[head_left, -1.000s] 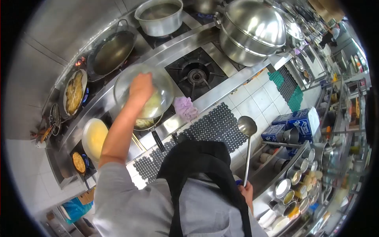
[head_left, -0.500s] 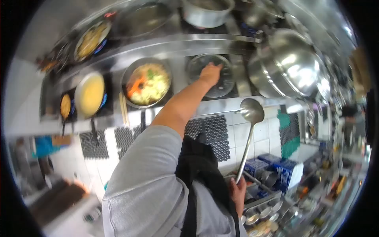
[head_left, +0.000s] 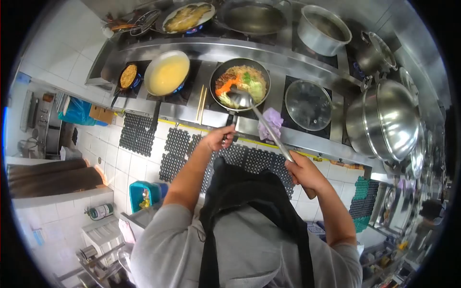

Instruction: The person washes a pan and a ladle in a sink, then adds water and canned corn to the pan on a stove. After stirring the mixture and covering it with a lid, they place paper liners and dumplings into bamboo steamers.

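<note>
My left hand (head_left: 221,139) is closed round the black handle of a frying pan (head_left: 265,77) on the stove. Noodles, orange strips, pale green shredded vegetable and browned pieces (head_left: 249,79) fill that pan. In my right hand (head_left: 301,169) is the long handle of a metal ladle (head_left: 242,100), whose bowl rests in the food at the pan's near side. A crumpled purple cloth (head_left: 271,124) lies beside the pan, partly under the ladle's handle. Two wooden chopsticks (head_left: 201,102) lie on the stove's front to the left.
A glass lid (head_left: 308,105) lies right of the pan. Further right stands a large steel bowl (head_left: 389,120). To the left are a pan of yellow liquid (head_left: 167,73) and a small pan (head_left: 128,77). Behind are a grey pot (head_left: 324,31) and a wide pan (head_left: 254,18).
The view has turned and shifted. One hand has left the glass lid, and my left hand now holds the pan's handle. The ladle has moved from over the floor into the food.
</note>
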The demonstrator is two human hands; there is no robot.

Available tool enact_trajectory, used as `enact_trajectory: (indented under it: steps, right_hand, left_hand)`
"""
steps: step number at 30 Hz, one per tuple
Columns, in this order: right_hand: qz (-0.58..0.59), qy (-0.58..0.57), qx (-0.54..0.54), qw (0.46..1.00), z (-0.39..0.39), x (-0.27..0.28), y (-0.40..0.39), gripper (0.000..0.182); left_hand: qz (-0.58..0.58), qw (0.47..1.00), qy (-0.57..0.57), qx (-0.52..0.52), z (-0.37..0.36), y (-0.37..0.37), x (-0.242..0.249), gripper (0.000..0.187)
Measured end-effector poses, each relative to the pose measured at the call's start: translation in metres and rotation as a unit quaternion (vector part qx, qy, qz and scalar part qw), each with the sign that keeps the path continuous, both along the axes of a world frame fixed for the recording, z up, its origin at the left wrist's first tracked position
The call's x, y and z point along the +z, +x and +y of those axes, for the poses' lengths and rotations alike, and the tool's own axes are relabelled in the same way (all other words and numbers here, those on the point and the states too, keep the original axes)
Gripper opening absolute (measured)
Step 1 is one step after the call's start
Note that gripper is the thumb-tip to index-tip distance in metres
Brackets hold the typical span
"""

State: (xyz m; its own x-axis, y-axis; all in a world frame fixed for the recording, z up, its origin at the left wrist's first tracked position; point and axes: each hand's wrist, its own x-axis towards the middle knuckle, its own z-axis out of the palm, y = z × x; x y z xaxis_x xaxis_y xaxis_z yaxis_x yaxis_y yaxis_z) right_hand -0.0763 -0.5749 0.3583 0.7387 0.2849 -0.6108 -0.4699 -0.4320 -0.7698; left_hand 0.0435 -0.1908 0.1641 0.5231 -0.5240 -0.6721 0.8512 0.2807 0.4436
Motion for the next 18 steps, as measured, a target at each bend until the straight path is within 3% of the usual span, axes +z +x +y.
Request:
enact_trajectory:
  steps: [2,4,5,6,8,9,12,18]
  right_hand:
    - [0.029,-0.034,0.035,0.998,0.023,0.002,0.019,0.034]
    - [-0.134,-0.184,0.124,0.966,0.050,0.001,0.027,0.040]
    - [-0.153,-0.227,0.109,0.956,0.066,0.007,0.026,0.051]
    - [-0.153,-0.234,0.104,0.954,0.078,0.020,0.021,0.051]
    - [-0.112,-0.279,0.132,0.945,0.105,0.049,0.001,0.058]
    - [-0.154,-0.271,0.146,0.939,0.104,0.053,-0.016,0.061]
    - [-0.118,-0.308,0.122,0.936,0.140,0.086,-0.034,0.061]
    - [-0.219,-0.351,0.045,0.909,0.185,0.032,-0.038,0.060]
  left_hand:
    - [-0.036,0.998,-0.045,0.008,-0.009,0.003,-0.026,0.034]
    - [-0.096,0.994,0.028,0.051,-0.024,-0.007,-0.018,0.032]
    - [-0.129,0.987,0.081,0.049,-0.021,-0.014,-0.016,0.031]
    - [-0.162,0.977,0.133,0.050,-0.016,-0.022,-0.018,0.031]
    - [-0.164,0.978,0.124,0.023,0.007,-0.052,0.023,0.031]
    - [-0.142,0.983,0.115,0.006,0.018,-0.060,0.040,0.028]
    - [-0.126,0.986,0.108,-0.019,0.034,-0.052,0.041,0.027]
    - [-0.171,0.976,0.130,-0.043,0.052,-0.017,0.067,0.024]
